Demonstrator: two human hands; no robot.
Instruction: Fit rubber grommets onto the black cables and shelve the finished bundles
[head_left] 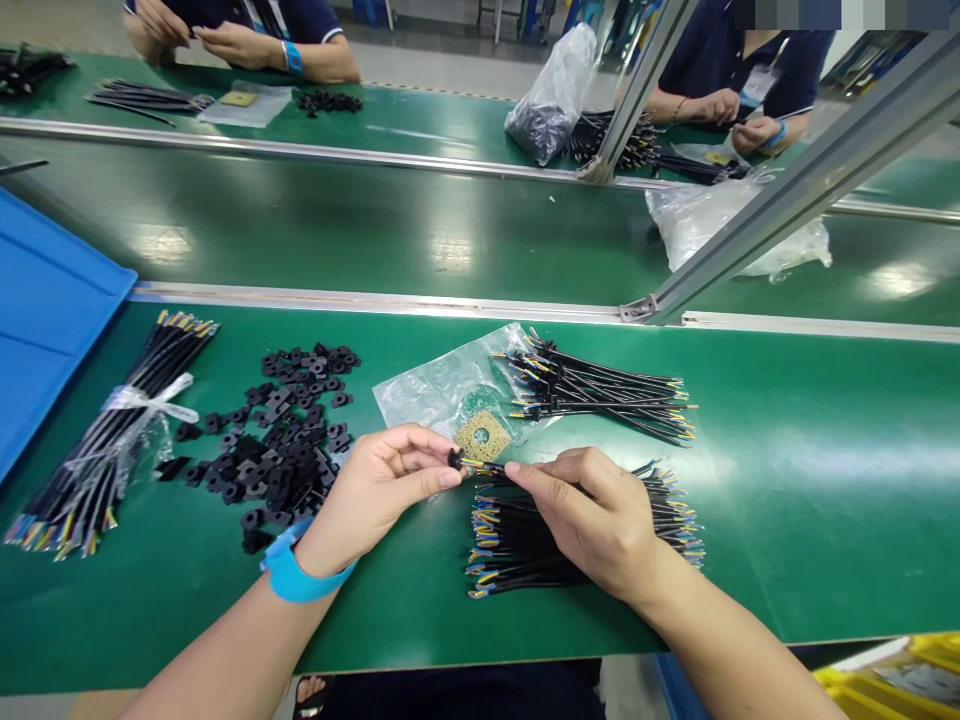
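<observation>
Between the thumb and fingers of my left hand is a small black grommet. My right hand pinches a short black cable whose bare coloured wire ends point left at the grommet. The wire tips meet the grommet; how far they pass into it is too small to tell. Under my right hand lies a row of black cables with coloured ends at both sides. Left of my left hand spreads a pile of loose black grommets. A yellow sponge with a round hole lies just beyond my hands.
A clear plastic bag lies under the sponge. Cables with black pieces fitted are heaped behind my right hand. A tied cable bundle and a blue bin stand left. A metal post slants at right. Two people work across the belt.
</observation>
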